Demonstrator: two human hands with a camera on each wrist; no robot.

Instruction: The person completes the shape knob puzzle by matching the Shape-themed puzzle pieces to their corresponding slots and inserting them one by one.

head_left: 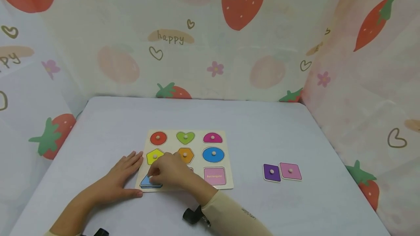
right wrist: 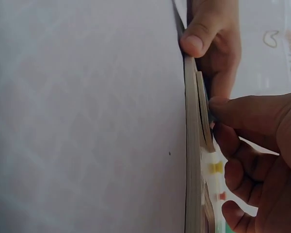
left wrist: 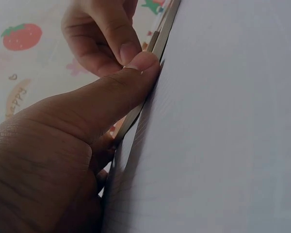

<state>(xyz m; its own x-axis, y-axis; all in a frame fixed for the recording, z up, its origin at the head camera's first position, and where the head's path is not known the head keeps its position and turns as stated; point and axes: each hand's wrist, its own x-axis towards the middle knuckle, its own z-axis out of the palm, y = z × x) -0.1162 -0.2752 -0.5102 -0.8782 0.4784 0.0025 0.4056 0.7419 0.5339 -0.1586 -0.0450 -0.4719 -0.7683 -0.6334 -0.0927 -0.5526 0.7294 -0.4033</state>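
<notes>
A cream puzzle board [head_left: 198,148] with knobbed, coloured shape pieces lies flat on the white table. At its lower left corner my right hand [head_left: 172,170] pinches a blue triangle piece [head_left: 146,183], its knob hidden by the fingers. In the right wrist view the triangle piece [right wrist: 203,114] sits slightly raised and tilted over the board's surface. My left hand [head_left: 119,174] lies along the board's left edge with its fingers straight, and its thumb [left wrist: 145,62] touches the near corner. Part of the bottom row is covered by my right hand.
Right of the board lie a purple square piece [head_left: 271,173] and a pink rectangle piece [head_left: 290,171], side by side. The board's pink rectangular slot [head_left: 214,181] holds no piece. Strawberry-patterned cloth [head_left: 203,54] hangs behind and beside the table.
</notes>
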